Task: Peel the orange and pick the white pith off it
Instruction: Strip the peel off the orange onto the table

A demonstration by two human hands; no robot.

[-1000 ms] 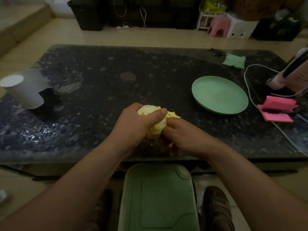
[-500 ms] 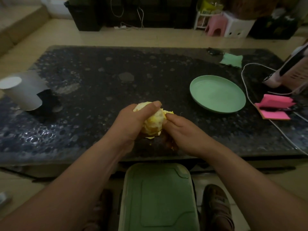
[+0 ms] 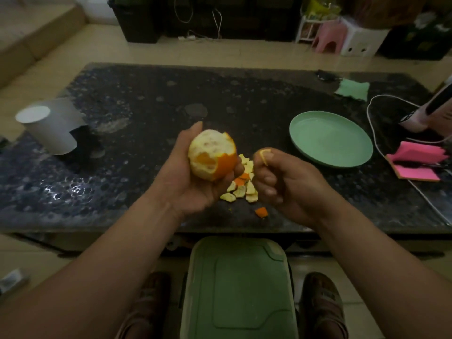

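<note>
Above the near edge of the counter [image 3: 122,192], the orange [image 3: 210,152] sits cupped in the left hand [image 3: 190,189], fingers curled under it and thumb up at its 11 o'clock. The right hand [image 3: 288,184] is just beside it at 3 o'clock, not touching, fingers curled and pinching a thin strip of peel [image 3: 265,155]. Both hands are thus occupied. The fruit's last patch of skin [image 3: 226,165] lies on its 3-to-5 o'clock side, facing the right hand, which is nearer to it. The rest is pale pith. A pile of scraps [image 3: 242,187] lies on the counter between the hands, likely where the strip goes first.
</note>
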